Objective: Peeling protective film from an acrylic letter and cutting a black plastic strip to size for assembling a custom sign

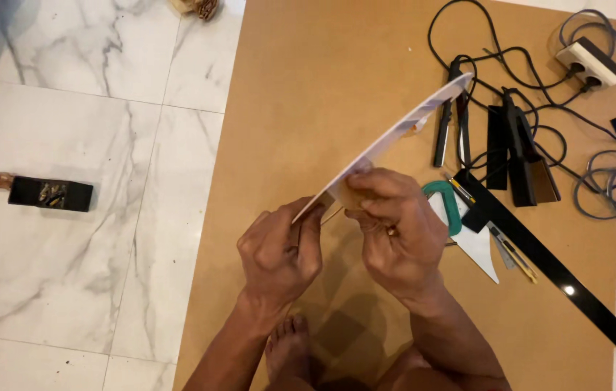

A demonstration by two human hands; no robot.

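Head view, looking straight down. Entries run left to right.

Far to the left of both hands, on the marble tile floor: a small black block with something brownish beside it; too small to identify further.

Left hand: closed, thumb and fingers pinching the near lower corner of a thin white sheet, held on edge over the brown fibreboard panel. A bare foot shows just below this hand.

Right hand: closed on the same sheet, just to the right of the left hand, fingertips curled over its edge. What may be a thin stick shows between the two hands; not resolved.

The sheet rises away from the hands, up and to the right, with its far end free above the board. It holds a nearly straight line unsupported, so I judge it light and fairly stiff, card or foam board rather than paper. Likely to flex or crease if gripped only at one corner; a hold on two spread points along the edge looks safer. The surface appears smooth, possibly slippery.

Right of the right hand, lying on the board: a green-handled tool, a utility knife, a long black straightedge, several black tools, tangled black cables, and a white power socket furthest out.
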